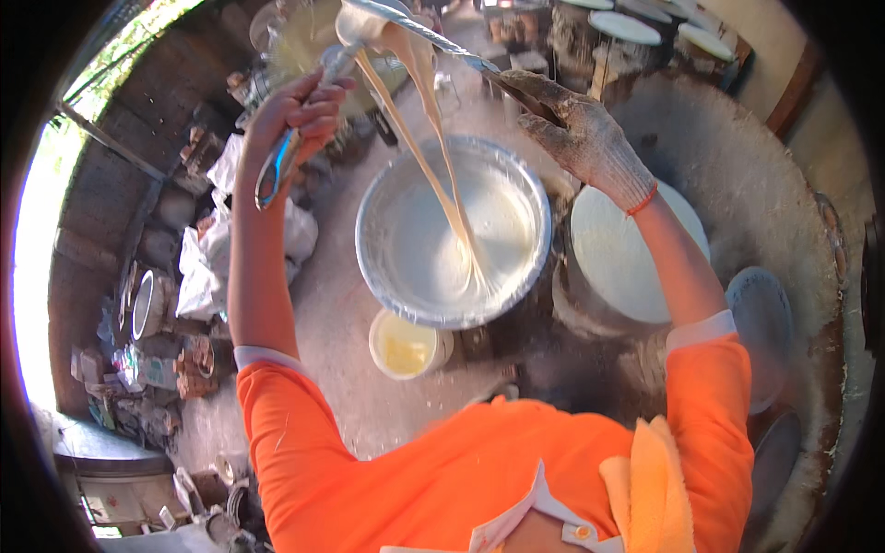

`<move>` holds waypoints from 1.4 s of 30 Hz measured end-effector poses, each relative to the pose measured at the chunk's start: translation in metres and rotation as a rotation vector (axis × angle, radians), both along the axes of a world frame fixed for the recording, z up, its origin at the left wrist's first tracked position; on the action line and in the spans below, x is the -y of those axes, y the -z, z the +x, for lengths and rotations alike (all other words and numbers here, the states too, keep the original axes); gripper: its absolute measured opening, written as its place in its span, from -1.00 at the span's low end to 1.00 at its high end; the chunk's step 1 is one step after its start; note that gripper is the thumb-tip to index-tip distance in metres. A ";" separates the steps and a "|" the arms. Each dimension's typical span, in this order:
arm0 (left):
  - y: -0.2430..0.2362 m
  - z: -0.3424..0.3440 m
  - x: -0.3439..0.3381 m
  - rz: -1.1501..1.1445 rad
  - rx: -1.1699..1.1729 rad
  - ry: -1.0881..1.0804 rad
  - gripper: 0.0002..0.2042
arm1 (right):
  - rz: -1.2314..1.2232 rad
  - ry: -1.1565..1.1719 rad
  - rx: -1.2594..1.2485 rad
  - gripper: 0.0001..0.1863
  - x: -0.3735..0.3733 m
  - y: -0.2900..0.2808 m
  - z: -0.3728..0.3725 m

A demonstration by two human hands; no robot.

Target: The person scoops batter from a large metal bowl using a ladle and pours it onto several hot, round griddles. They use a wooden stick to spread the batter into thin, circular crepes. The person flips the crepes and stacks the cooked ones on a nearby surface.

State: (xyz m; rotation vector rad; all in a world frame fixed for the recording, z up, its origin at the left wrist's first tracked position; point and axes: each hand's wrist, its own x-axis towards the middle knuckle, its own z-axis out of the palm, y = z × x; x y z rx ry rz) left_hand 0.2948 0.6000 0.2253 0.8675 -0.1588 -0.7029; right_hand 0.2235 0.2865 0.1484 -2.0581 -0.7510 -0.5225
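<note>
My left hand is raised, fingers wrapped round a utensil with a blue looped handle. Its far end meets a batter-coated head near the top edge, where I cannot tell the two tools apart. In a dusty knitted glove, my right hand grips the dark handle of a long metal tool, which slants up to the left and is smeared with batter. Thick cream-coloured batter runs down in two strands into a wide metal basin below, which holds pale batter.
A small tub with yellow contents stands just nearer than the basin. Right of it is a round white surface on a clay-like stove. More white discs stand at the far right. White bags and clutter line the left wall.
</note>
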 end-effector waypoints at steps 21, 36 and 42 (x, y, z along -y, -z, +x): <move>0.270 -0.041 -0.041 -0.392 -0.490 -0.104 -0.69 | -0.221 0.132 -0.265 -0.46 -0.064 0.194 -0.056; 0.240 -0.081 0.047 0.045 -0.200 -0.084 -0.81 | -0.009 0.341 -0.342 -0.60 0.004 0.203 -0.133; 0.247 -0.073 0.016 -0.209 -0.285 0.032 -0.70 | 0.050 0.282 -0.350 -0.56 -0.006 0.167 -0.120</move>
